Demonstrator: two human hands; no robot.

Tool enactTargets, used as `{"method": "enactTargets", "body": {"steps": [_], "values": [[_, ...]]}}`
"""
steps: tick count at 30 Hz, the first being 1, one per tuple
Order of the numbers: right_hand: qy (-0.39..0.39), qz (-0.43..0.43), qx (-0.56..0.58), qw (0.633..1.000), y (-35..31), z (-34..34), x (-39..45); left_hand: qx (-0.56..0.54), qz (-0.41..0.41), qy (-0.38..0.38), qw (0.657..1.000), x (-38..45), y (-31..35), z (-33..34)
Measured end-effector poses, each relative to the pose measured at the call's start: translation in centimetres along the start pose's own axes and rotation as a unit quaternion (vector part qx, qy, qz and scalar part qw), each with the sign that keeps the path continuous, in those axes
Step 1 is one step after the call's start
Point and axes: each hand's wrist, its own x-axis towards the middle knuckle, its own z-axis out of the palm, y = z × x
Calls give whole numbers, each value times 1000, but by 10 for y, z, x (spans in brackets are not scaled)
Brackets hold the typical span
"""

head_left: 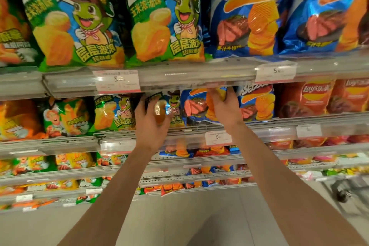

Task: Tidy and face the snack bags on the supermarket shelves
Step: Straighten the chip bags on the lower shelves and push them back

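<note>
On the second shelf from the top, my left hand [150,121] holds a green corn-flavour snack bag [173,106], fingers curled around its left side and thumb across its front. Right beside it, my right hand [225,107] grips the upper part of a blue steak-flavour chip bag [194,108], with the fingertips hidden behind the bag's top under the shelf rail above. Both bags stand upright and face outward, touching each other.
Large green bags [165,24] and blue bags [245,18] fill the top shelf. A price tag [117,81] hangs on the rail just above my hands. Red Lay's bags [307,98] stand to the right. Lower shelves hold smaller bags; a cart wheel [341,195] shows at lower right.
</note>
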Motion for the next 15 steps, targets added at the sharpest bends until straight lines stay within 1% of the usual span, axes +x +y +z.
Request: {"method": "enactTargets", "body": {"steps": [3,5,8,11,15], "values": [[5,-3,-12,1000,7,-2,9,-8,4,-17,1000,2,-6,9],[-19,0,-53,998,17,-2,9,-3,8,-9,1000,3,-8,14],[-65,42,-81,994,30,0,12,2,8,-1,1000,4,-12,18],[-88,62,-103,989,32,-3,22,-3,3,-6,1000,4,-17,17],[-103,57,-135,984,31,-7,23,-3,2,-10,1000,4,-17,14]]}}
